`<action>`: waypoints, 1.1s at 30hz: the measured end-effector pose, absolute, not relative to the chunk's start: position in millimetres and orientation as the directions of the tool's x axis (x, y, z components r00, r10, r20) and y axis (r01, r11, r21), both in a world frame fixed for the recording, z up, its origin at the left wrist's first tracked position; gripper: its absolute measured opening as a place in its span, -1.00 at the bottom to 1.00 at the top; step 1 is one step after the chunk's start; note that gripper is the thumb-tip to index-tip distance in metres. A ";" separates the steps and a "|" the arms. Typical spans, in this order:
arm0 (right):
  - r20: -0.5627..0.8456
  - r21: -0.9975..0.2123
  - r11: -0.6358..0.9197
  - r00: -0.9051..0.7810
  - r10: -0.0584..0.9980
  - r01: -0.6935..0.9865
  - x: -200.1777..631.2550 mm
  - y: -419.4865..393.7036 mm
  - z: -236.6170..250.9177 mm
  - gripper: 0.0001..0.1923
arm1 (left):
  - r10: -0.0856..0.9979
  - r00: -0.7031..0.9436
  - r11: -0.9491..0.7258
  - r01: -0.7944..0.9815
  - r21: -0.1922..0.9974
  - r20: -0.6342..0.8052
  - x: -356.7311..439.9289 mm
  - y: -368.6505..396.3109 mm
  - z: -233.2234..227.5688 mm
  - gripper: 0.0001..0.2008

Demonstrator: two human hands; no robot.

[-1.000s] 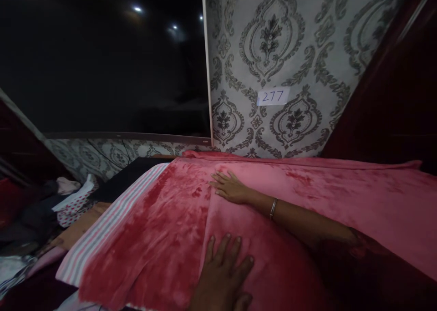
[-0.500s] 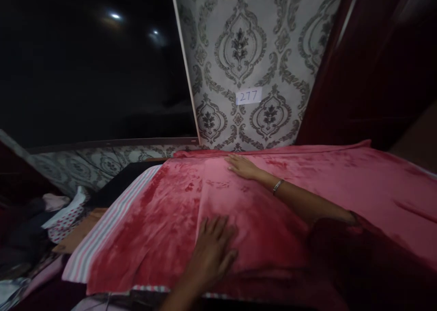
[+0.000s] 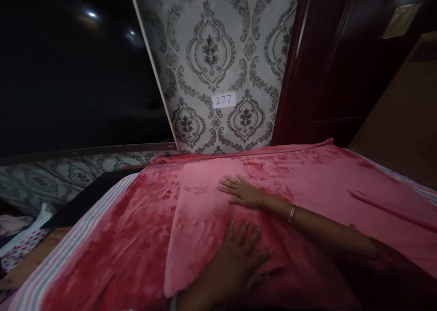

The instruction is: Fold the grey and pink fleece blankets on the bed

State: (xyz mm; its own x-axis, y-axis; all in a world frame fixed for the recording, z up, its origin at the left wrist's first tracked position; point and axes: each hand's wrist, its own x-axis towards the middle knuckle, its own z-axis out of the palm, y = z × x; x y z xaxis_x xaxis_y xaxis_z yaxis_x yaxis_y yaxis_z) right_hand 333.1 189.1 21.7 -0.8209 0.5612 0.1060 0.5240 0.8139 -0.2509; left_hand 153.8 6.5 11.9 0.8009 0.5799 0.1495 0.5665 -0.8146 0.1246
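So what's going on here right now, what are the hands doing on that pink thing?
A person has both hands flat on a folded pink blanket spread over a bed. The left hand presses near the fold's close end, fingers spread. The right hand, with a bangle on the wrist, lies palm down farther along it. A striped sheet shows at the bed's left edge. Neither hand grips anything.

Two bare hands, no gloves and no rings to be seen. Left hand [image 3: 235,263] broad in the view, five fingers in sight, wrist bare with nothing worn on it, forearm cut off by the bottom edge. Right hand [image 3: 244,192] slimmer in the view. Thin silvery metal bangle [image 3: 291,213] round the right wrist, plain and narrow. Right forearm bare up to a dark sleeve [image 3: 385,274] near the elbow, maroon-black, pattern too dim to tell.
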 end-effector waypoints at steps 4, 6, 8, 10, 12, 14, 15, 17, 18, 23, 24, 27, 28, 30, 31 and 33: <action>0.131 -0.195 0.740 -0.730 0.670 0.644 329.9 243.1 15.2 -0.37 | 0.556 0.809 -0.829 0.556 0.058 0.189 148.7 2.5 10.8 -0.42; 0.143 -0.183 0.706 -0.692 0.708 0.684 327.8 268.7 11.5 -0.39 | 0.532 0.815 -0.839 0.545 0.012 0.229 148.1 5.7 7.5 -0.41; 0.140 -0.192 0.662 -0.647 0.749 0.725 326.3 289.1 7.5 -0.39 | 0.507 0.822 -0.844 0.535 -0.045 0.258 148.8 10.3 1.0 -0.42; 0.121 -0.217 0.605 -0.594 0.795 0.766 325.6 302.9 4.2 -0.39 | 0.488 0.829 -0.844 0.528 -0.095 0.273 149.9 13.5 -4.8 -0.43; 0.093 -0.240 0.550 -0.545 0.833 0.800 325.2 310.1 3.0 -0.39 | 0.479 0.835 -0.845 0.522 -0.115 0.271 150.4 13.4 -6.0 -0.43; 0.069 -0.252 0.505 -0.505 0.860 0.826 324.9 311.5 5.0 -0.40 | 0.482 0.835 -0.847 0.522 -0.101 0.267 150.1 10.4 -2.0 -0.44; 0.059 -0.253 0.487 -0.489 0.870 0.836 324.6 310.4 7.4 -0.40 | 0.491 0.833 -0.846 0.526 -0.087 0.256 149.8 8.3 1.2 -0.44; 0.044 -0.250 0.459 -0.463 0.885 0.853 323.5 305.0 15.1 -0.39 | 0.518 0.823 -0.839 0.542 -0.051 0.232 149.7 4.6 7.7 -0.46; 0.041 -0.248 0.449 -0.454 0.890 0.858 322.8 300.6 19.9 -0.38 | 0.533 0.817 -0.833 0.552 -0.032 0.221 150.2 3.6 10.2 -0.47; 0.123 -0.237 0.577 -0.565 0.816 0.782 316.6 258.2 42.1 -0.35 | 0.553 0.814 -0.833 0.544 0.104 0.175 154.9 3.3 13.8 -0.47; 0.132 -0.236 0.631 -0.619 0.774 0.739 315.2 245.7 44.3 -0.35 | 0.553 0.815 -0.833 0.535 0.142 0.174 154.7 2.8 14.7 -0.45; 0.114 -0.234 0.760 -0.759 0.641 0.607 312.3 204.8 44.8 -0.35 | 0.564 0.796 -0.819 0.505 0.272 0.221 146.2 1.8 23.2 -0.47; 0.105 -0.237 0.789 -0.793 0.600 0.566 311.8 191.7 43.3 -0.36 | 0.586 0.767 -0.803 0.505 0.316 0.261 140.1 3.9 28.5 -0.50; 0.097 -0.252 0.829 -0.840 0.534 0.499 311.2 169.3 39.2 -0.37 | 0.655 0.665 -0.752 0.529 0.393 0.358 124.3 15.7 42.3 -0.51; 0.097 -0.261 0.843 -0.856 0.508 0.471 310.8 160.6 36.9 -0.37 | 0.701 0.598 -0.712 0.557 0.427 0.389 115.4 26.1 50.1 -0.48; 0.096 -0.271 0.859 -0.876 0.472 0.434 309.4 148.3 32.9 -0.35 | 0.765 0.522 -0.644 0.614 0.456 0.377 98.1 54.4 64.1 -0.43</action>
State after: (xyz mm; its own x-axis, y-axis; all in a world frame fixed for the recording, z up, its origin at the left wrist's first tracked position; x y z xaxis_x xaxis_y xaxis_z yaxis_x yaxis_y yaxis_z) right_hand 309.4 148.3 32.9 -0.8762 0.4723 0.0961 0.4335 0.8595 -0.2709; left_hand 98.1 54.4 64.1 0.5223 0.7649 0.3771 0.6139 -0.6441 0.4563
